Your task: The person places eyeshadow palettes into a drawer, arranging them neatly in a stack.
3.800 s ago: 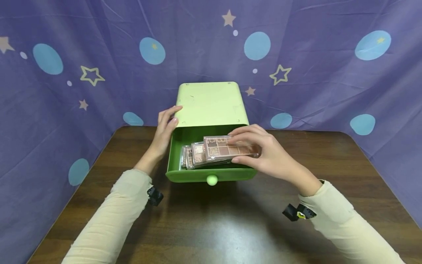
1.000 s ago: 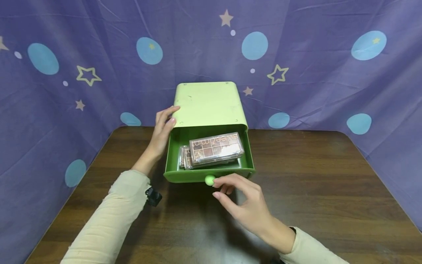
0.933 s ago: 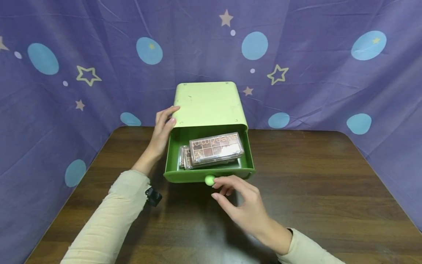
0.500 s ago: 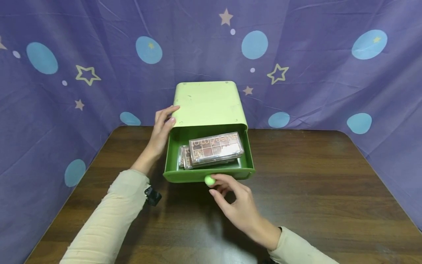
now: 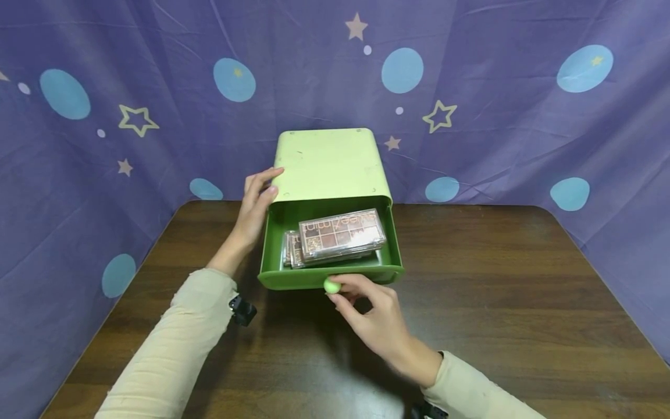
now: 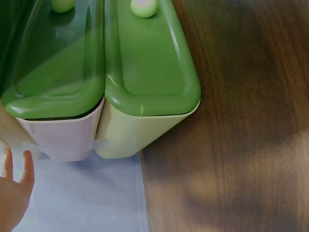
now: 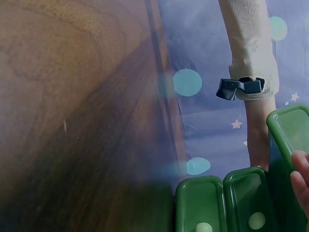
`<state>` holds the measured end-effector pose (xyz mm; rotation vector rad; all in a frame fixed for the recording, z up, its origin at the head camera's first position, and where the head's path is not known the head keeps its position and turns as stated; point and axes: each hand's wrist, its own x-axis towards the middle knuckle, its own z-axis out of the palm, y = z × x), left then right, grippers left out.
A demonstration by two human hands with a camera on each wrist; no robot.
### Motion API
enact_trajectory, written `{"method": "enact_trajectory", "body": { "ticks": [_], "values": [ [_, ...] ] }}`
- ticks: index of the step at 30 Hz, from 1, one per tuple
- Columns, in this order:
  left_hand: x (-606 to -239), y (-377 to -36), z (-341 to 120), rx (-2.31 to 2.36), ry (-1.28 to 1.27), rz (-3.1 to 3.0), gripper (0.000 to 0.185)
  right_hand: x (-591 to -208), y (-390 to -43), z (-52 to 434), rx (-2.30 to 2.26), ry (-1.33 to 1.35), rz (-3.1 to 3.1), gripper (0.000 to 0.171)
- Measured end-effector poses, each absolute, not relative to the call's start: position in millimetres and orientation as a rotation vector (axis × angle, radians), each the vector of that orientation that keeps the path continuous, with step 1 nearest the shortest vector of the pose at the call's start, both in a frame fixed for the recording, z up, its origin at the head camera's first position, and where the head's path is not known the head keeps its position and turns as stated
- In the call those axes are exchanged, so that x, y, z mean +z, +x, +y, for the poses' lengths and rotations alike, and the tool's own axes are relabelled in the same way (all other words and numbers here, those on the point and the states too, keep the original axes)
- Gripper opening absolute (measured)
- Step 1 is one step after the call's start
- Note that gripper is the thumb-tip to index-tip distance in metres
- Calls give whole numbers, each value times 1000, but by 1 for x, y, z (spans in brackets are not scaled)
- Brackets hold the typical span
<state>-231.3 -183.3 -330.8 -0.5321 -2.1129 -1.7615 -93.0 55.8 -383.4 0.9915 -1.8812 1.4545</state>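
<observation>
- The right hand (image 5: 378, 321) reaches to the front of the open green drawer (image 5: 272, 256); its thumb and forefinger are curled round the pale round knob (image 5: 331, 285) and pinch it, the knob showing just left of the fingertips.
- The drawer stands pulled out of the light green box (image 5: 330, 163), which sits at the middle of the table's (image 5: 497, 291) far edge, against the purple star-patterned cloth (image 5: 523, 128).
- Inside the drawer lie clear-lidded palettes (image 5: 342, 234) of brownish colours, stacked, the top one askew and resting across the others.
- The left hand (image 5: 255, 206) rests against the left side of the box at its front top corner, fingers straight and relaxed, the fingertips lying on the box's top edge.
- In the left wrist view only the edge of that hand shows, beside the drawer's green front.
- Both forearms wear beige sleeves (image 5: 173, 349).
</observation>
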Motion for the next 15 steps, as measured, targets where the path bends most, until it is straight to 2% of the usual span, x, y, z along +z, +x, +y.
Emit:
{"method": "enact_trajectory", "body": {
  "ticks": [15],
  "values": [
    [-332,-232,-185,-1775,-547,-2109,50,-370,-97,57,1439,991,-1890,32]
  ]
}}
